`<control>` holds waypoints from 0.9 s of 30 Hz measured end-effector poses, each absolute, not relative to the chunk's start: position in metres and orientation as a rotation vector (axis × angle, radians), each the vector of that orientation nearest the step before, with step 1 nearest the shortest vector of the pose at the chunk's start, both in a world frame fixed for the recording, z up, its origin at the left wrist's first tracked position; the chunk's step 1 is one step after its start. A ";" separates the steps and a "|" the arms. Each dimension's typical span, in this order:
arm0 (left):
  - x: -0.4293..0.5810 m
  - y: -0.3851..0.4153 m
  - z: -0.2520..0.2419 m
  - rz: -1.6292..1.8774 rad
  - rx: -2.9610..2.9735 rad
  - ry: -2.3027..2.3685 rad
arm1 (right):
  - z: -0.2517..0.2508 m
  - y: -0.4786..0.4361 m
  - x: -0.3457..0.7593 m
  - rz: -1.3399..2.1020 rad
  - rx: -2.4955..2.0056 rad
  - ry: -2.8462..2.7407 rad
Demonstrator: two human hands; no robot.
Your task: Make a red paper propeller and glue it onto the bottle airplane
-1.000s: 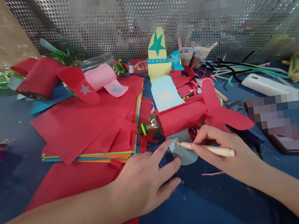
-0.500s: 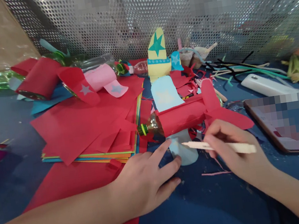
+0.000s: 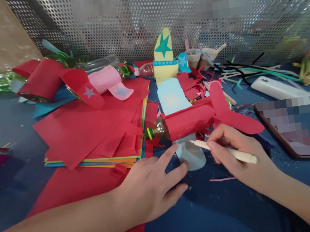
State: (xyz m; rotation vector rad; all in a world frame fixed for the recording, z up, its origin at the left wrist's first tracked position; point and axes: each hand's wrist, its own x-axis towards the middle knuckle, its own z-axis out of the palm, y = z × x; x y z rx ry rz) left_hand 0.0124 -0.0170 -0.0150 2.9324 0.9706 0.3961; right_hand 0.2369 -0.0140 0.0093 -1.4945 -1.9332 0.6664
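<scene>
A plastic bottle (image 3: 160,129) lies on its side, wrapped in red paper (image 3: 191,119), its green-capped neck pointing left. Light blue paper wings stick out from it: the upper wing (image 3: 172,95) has a pale star, and the lower wing (image 3: 192,155) lies toward me. Red paper tail fins (image 3: 238,122) are at its right end. My left hand (image 3: 156,185) is open, fingers spread, two fingertips pressing the lower wing's left edge. Pinched in my right hand (image 3: 236,150) is a cream-coloured marker (image 3: 243,155), its tip over the top of the lower wing.
A stack of coloured paper (image 3: 87,129) lies left. Behind it are other paper-covered bottles (image 3: 42,80) and a pink-wrapped one (image 3: 105,80). A yellow paper piece (image 3: 165,68) stands at the back. A phone (image 3: 287,132) and a white glue gun (image 3: 278,89) lie right, before a perforated metal panel (image 3: 152,12).
The marker in my right hand has shifted slightly, its tip moving up toward the red-wrapped bottle and its back end dropping left. My left hand stays in place on the wing.
</scene>
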 end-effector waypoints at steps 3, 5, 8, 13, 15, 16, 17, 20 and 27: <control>0.012 -0.017 -0.016 0.410 2.939 0.967 | 0.009 -0.013 0.236 0.727 -1.455 -1.955; 0.012 -0.017 -0.016 0.411 2.944 0.973 | 0.009 -0.012 0.235 0.745 -1.467 -1.987; 0.012 -0.017 -0.016 0.399 2.942 0.976 | 0.009 -0.012 0.234 0.761 -1.490 -1.978; 0.012 -0.017 -0.015 0.407 2.941 0.970 | 0.008 -0.011 0.234 0.804 -1.471 -1.972; 0.012 -0.016 -0.014 0.412 2.940 0.968 | 0.007 -0.011 0.235 0.798 -1.461 -1.979; 0.013 -0.016 -0.014 0.413 2.938 0.966 | 0.006 -0.011 0.235 0.792 -1.458 -1.980; 0.013 -0.016 -0.014 0.420 2.936 0.962 | 0.006 -0.011 0.235 0.788 -1.457 -1.982; 0.013 -0.016 -0.014 0.422 2.931 0.962 | 0.005 -0.011 0.236 0.790 -1.469 -1.989; 0.013 -0.016 -0.015 0.403 2.940 0.970 | 0.005 -0.011 0.236 0.795 -1.450 -1.997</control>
